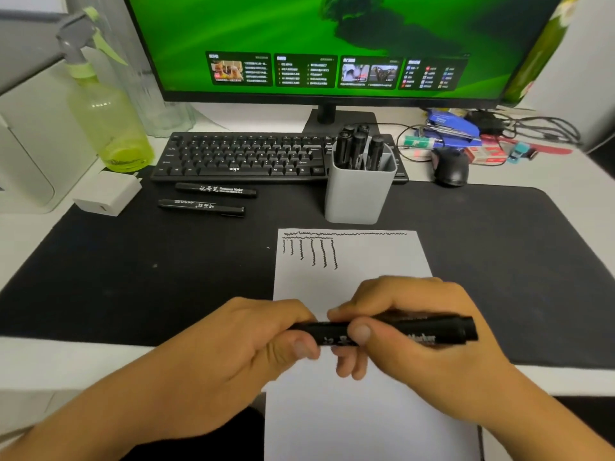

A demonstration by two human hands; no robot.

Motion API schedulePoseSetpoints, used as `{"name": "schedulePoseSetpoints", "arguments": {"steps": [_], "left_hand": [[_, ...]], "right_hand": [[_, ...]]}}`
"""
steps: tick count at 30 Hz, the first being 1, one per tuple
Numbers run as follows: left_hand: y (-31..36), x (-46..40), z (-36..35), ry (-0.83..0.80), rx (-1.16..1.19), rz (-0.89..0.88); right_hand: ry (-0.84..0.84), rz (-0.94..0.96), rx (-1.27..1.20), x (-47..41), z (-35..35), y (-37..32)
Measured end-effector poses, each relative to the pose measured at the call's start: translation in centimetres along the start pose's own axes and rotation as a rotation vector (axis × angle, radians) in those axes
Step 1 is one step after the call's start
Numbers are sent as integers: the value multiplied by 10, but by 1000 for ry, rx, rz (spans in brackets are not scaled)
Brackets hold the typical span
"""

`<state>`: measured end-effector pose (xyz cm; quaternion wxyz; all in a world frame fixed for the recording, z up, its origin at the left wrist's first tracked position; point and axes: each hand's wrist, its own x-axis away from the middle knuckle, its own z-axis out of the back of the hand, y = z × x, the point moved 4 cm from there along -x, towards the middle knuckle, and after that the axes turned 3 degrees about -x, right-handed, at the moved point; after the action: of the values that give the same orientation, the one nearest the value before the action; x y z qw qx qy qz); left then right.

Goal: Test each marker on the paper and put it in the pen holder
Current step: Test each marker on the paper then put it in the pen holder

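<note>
Both hands hold one black marker (pixel 429 331) level above the white paper (pixel 359 271). My left hand (pixel 246 344) grips its left end, where the cap is hidden by my fingers. My right hand (pixel 416 347) grips the barrel, thumb on top. The paper carries wavy black test lines near its top edge. Behind the paper stands a grey pen holder (pixel 357 191) with several black markers in it. Two more black markers (pixel 215 189) (pixel 201 207) lie on the black desk mat to the left.
A black keyboard (pixel 243 158) and a monitor (pixel 332 44) stand behind the black desk mat (pixel 133 271). At the left are a green spray bottle (pixel 106 121) and a white charger (pixel 108 196). A mouse (pixel 451 168) and stationery clutter sit at the right.
</note>
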<state>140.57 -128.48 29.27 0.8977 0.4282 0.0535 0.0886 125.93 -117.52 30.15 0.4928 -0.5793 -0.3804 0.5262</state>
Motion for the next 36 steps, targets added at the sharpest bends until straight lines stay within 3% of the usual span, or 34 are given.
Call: {"name": "schedulePoseSetpoints", "arguments": {"steps": [4, 10, 13, 21, 27, 33, 36], "left_hand": [[1, -11, 20, 89, -156, 1], [-39, -17, 68, 438, -449, 133], [-75, -21, 90, 532, -598, 280], [-134, -29, 110, 521, -897, 492], [-143, -29, 107, 472, -927, 522], [-142, -32, 110, 405, -894, 512], [-139, -33, 110, 366, -882, 501]], "right_hand": [[81, 11, 35, -16, 20, -12], [610, 156, 381, -45, 101, -56], [724, 125, 576, -66, 127, -69], [641, -46, 848, -111, 135, -57], [503, -219, 888, -128, 135, -39], [256, -464, 860, -138, 137, -28], [185, -493, 995, -140, 135, -26]]}}
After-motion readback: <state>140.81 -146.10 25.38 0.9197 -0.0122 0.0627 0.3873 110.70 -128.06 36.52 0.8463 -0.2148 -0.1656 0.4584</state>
